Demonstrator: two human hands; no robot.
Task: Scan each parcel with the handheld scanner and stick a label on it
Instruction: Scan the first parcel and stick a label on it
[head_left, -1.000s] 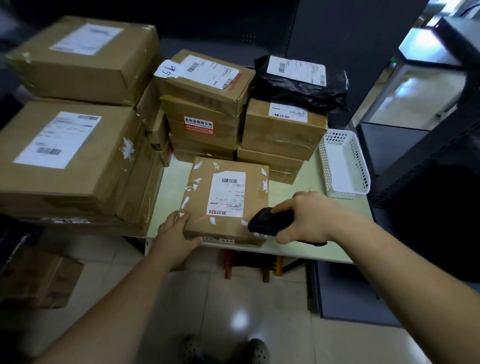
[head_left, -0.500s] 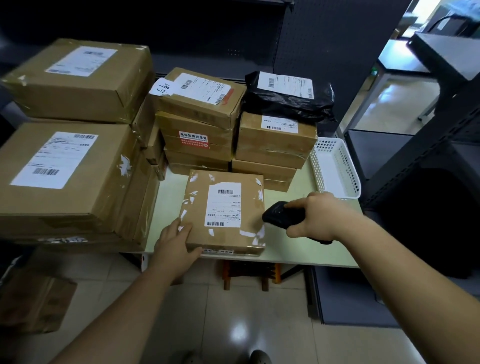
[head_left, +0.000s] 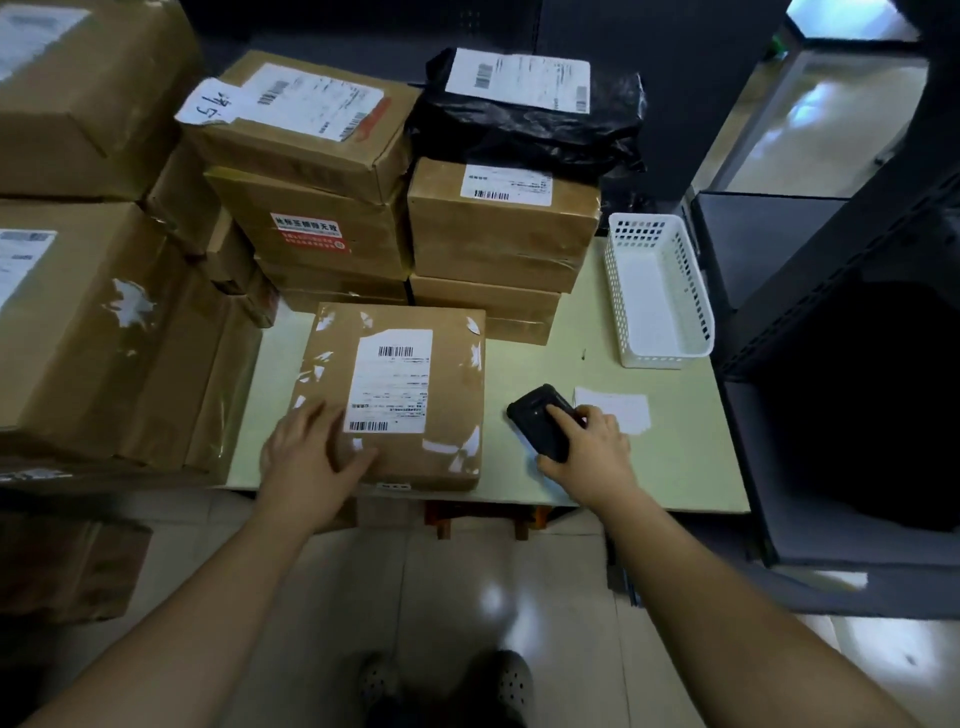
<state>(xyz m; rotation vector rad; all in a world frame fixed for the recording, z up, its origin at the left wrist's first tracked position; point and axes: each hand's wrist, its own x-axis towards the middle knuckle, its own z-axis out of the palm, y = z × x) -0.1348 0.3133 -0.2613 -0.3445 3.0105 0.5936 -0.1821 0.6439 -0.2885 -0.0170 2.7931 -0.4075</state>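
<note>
Looking down on a pale green table (head_left: 675, 467) w/ two bare arms reaching in from below; a flat brown parcel (head_left: 457, 395) lies at the table's front edge, left of centre, w/ a white shipping label (head_left: 389, 384) on its top face & torn white scraps round it; the left hand (head_left: 311, 457) rests on the parcel's near left corner, fingers spread flat on the cardboard; the right hand (head_left: 589, 457) is just right of the parcel, near the front edge, fingers curled round a black scanner (head_left: 540, 415), index finger laid along its top; the scanner's head points to the far left, near the parcel's right side but apart from it; cannot tell if it rests on the table; a small white slip of paper (head_left: 621, 410) lies on the table just beyond the right hand; a white slotted basket (head_left: 657, 296) stands at the right edge toward the far corner; along the back edge, stacks of labelled brown boxes (head_left: 498, 228); a black plastic bag (head_left: 524, 135) w/ a label tops the right stack; bigger boxes (head_left: 104, 338) are piled at the left edge; below the table, a glossy tiled floor & dark shoes (head_left: 509, 680).
</note>
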